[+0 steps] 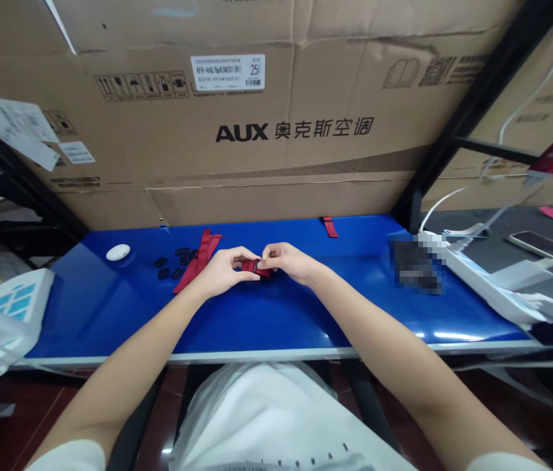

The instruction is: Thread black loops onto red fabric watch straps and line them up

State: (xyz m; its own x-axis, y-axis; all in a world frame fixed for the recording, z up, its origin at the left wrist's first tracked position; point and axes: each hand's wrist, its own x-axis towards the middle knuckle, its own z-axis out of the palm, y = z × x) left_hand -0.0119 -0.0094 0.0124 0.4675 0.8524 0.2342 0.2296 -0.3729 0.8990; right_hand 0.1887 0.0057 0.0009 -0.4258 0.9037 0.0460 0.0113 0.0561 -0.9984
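Above the blue tabletop, my left hand and my right hand meet around a short red webbing strap with a small black buckle piece on it. Left fingers and thumb pinch the strap's left end. Right thumb and fingertips grip it at the right end, next to the black piece. Left of my left hand lie more red straps in a loose pile. Several small black plastic buckles are scattered beside that pile.
A white oval object sits at the table's left. Another red strap lies at the back edge, below a large cardboard box. White power strips stand at left and right. A blurred-out dark item is at right.
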